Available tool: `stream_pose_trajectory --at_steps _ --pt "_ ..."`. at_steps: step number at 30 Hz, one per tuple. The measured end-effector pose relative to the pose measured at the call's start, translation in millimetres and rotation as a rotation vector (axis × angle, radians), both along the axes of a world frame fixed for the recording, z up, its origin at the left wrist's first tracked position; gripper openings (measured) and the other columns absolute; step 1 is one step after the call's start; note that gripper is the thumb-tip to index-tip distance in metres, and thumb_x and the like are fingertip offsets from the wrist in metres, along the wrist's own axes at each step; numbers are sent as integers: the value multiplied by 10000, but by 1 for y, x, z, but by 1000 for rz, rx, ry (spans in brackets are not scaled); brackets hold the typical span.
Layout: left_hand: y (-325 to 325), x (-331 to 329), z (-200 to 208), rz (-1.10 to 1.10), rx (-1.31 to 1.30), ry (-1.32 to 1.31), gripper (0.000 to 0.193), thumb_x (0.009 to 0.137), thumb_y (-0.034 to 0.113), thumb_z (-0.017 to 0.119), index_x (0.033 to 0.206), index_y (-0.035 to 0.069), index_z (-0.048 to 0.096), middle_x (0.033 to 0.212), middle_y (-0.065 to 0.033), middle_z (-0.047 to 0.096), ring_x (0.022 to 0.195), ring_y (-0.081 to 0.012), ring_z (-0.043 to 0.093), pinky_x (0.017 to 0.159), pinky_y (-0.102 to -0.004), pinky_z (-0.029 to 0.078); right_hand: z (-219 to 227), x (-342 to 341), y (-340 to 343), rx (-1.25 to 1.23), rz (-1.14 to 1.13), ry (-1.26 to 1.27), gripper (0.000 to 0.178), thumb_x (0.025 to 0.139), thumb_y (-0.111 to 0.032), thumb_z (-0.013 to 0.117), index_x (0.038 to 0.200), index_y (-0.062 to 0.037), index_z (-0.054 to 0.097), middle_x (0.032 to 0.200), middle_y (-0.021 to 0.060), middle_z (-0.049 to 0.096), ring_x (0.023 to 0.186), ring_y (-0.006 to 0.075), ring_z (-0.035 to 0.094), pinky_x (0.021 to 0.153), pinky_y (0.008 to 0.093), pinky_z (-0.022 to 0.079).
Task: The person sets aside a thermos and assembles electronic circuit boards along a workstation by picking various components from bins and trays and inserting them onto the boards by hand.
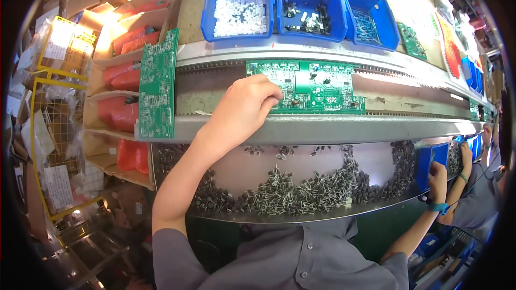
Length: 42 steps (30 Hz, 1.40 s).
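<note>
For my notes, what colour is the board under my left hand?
The board is green; head view shows it.

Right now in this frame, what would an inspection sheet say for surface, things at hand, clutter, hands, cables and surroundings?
Surface: grey metal rail behind a front tray.
Things at hand: green circuit board beyond the rail; small blue bin at the tray's right end.
Clutter: dark leaded components heaped and scattered in the tray.
Hands: left hand over the board's left part, fingertips drawn together, contact unclear; right hand curled at the small blue bin, grasp unclear.
Cables: thin dark line near the right wrist, possibly a cord.
Surroundings: three blue parts bins behind; carton with red bundles at left; co-worker's hand at right.
</note>
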<state>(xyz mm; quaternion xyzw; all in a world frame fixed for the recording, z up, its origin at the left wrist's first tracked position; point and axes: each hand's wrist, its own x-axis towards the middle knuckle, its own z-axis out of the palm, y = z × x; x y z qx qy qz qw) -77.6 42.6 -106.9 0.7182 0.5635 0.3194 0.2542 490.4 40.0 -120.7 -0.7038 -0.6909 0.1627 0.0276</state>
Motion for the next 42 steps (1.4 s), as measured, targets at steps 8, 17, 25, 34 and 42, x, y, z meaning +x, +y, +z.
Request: stream_pose_trajectory --at_steps 8,17,25,34,42 --pt "-1 0 -7 -24 3 103 75 772 -6 611 832 -22 652 761 -142 605 698 -294 612 634 -369 479 -2 -1 -9 59 43 35 136 735 -2 589 708 58 470 575 137 438 553 161 436 542 314 389" --pt "-2 -1 -6 -12 -37 72 88 781 1 608 846 -23 663 762 -142 617 664 -269 612 616 -346 482 -3 -4 -14 85 29 87 126 753 -21 590 738 59 495 608 111 484 585 153 463 576 298 409" --pt "0 7 -12 7 4 46 71 783 19 623 832 -19 658 759 -136 618 655 -266 614 610 -351 488 -9 -4 -20 112 -11 176 119 824 -49 586 820 47 516 663 69 506 627 119 460 602 272 402" --pt "-3 6 -19 48 132 221 40 739 27 604 774 19 622 766 -142 597 731 -344 615 665 -421 509 -13 10 -11 87 7 225 150 825 -83 576 871 50 525 726 50 511 703 111 443 628 272 391" --pt "-6 34 -29 16 134 427 95 624 42 654 709 -1 655 804 -183 618 784 -294 650 627 -388 555 -24 3 -4 263 425 422 287 805 -101 604 1019 90 613 939 248 651 804 317 576 806 393 451"
